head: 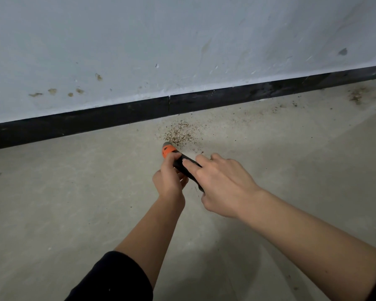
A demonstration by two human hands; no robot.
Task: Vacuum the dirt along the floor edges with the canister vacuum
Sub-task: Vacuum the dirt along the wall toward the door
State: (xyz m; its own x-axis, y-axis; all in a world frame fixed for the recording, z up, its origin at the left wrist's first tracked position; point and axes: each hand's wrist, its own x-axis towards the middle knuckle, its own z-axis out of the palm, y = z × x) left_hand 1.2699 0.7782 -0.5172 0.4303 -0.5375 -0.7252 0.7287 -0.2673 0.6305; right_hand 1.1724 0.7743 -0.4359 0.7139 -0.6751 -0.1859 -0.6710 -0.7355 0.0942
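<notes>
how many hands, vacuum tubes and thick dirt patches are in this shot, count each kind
hands: 2, left hand and right hand
vacuum tube: 1
dirt patches: 2, one by the tube's orange tip, one far right by the wall
total: 5

The black tube [186, 165] disappears under the right hand [224, 183], its rear end hidden

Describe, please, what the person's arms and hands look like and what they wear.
The left hand and right hand are bare: no gloves, rings or watch show. A black sleeve covers the left arm above the forearm; the right forearm is bare.
</notes>
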